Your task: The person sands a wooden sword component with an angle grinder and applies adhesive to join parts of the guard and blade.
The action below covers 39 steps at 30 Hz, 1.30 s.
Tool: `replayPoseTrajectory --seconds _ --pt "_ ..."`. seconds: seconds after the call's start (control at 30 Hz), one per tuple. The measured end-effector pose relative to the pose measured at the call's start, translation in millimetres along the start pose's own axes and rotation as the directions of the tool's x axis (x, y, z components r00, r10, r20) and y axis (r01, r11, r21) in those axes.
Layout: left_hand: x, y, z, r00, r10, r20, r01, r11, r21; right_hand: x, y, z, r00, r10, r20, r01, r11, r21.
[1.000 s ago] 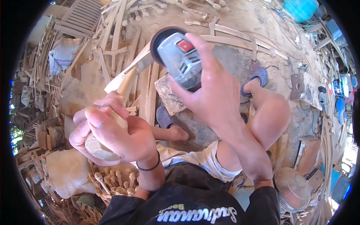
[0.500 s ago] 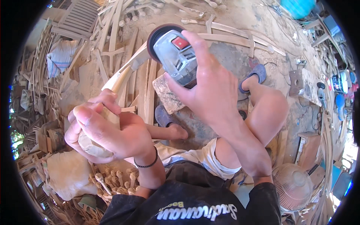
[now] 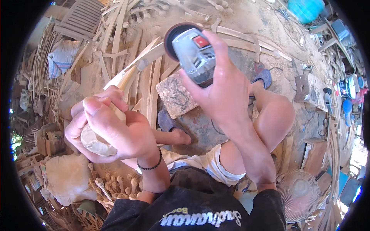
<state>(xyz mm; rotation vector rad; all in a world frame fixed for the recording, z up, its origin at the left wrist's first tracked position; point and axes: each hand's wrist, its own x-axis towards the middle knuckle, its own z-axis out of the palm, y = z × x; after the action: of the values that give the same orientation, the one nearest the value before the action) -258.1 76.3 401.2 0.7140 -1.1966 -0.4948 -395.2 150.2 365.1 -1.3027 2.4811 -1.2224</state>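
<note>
My left hand (image 3: 111, 127) is wrapped round the thick, faceted handle of a pale wooden sword (image 3: 124, 79). Its blade runs up and to the right from my fist, its far end meeting the sander's disc in the picture; whether they touch I cannot tell. In my right hand (image 3: 227, 84) is a grey handheld power sander (image 3: 192, 57) with a red switch and a round dark disc. My thumb and fingers clasp the sander's body from both sides, while its underside is hidden.
A rough block (image 3: 175, 96) stands on the floor between my feet. Wooden swords (image 3: 250, 42) lie beyond it. Many carved sticks (image 3: 115, 184) are bundled at lower left. A fan (image 3: 298, 194) stands at lower right, and a slatted wooden panel (image 3: 80, 19) lies at upper left.
My right hand and the sander have shifted a little to the right. My left hand keeps its grip on the wooden sword, almost unmoved.
</note>
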Motion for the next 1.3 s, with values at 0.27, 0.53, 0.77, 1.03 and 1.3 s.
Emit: replayPoseTrajectory --seconds 0.27,0.53,0.77,1.03,1.3 --pt "-2 -4 -2 0.996 0.068 0.058 -0.067 0.997 -0.032 -1 -13 11 0.987 -0.122 0.104 0.107 0.985 0.137" --pt "9 -1 -1 0.995 0.077 0.058 -0.076 0.997 -0.017 4 3 1 1.0 -0.021 -0.019 0.021 1.0 -0.01" --pt "6 3 1 1.0 0.021 0.021 -0.022 0.998 0.066 11 18 -6 0.974 -0.084 -0.208 0.11 0.987 0.116" --pt "20 -11 -10 0.99 0.118 0.082 -0.113 0.992 -0.059 10 10 -5 0.996 -0.013 -0.089 0.02 0.997 0.08" --pt "17 -15 -14 0.976 0.14 0.164 -0.115 0.982 -0.153 4 -3 0 0.999 -0.043 0.008 0.041 0.981 0.19"
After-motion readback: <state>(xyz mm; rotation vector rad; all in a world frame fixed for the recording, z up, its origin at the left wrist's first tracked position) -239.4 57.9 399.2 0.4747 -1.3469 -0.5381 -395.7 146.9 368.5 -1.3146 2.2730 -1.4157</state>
